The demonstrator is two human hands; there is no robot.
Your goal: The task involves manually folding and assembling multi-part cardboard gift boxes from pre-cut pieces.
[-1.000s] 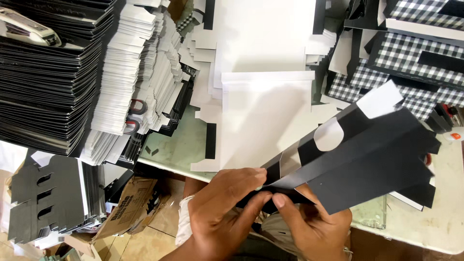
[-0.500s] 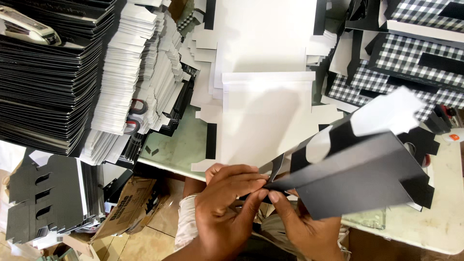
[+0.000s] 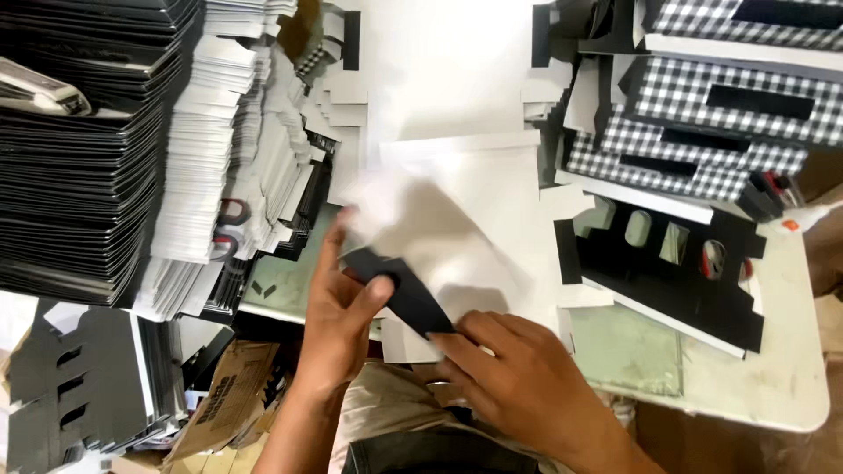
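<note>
two hands at the near edge of the pale worktop [image 3: 746, 386], one flat die-cut card blank, black on one face and white on the other [image 3: 413, 303], between them. left hand [image 3: 338, 320] pinching the blank's black strip, thumb on top, fingers stretched beneath. right hand [image 3: 518, 377] curled, fingertips pressed on the strip's lower end. white face of the blank blurred, spread over the one white sheet pile [image 3: 474, 175] behind. one flat black carrier blank with four oval cut-outs [image 3: 667, 272] lying to the right, apart from both hands. three checked black-and-white folded boxes [image 3: 702, 132] stacked at top right. one tall stack of black cards [image 3: 79, 175] and one stack of white-edged blanks [image 3: 211, 193] at left. half a second ago: black face up and stretched out to the right over the worktop; now turned over, white side showing, and the black carrier blank uncovered.
</note>
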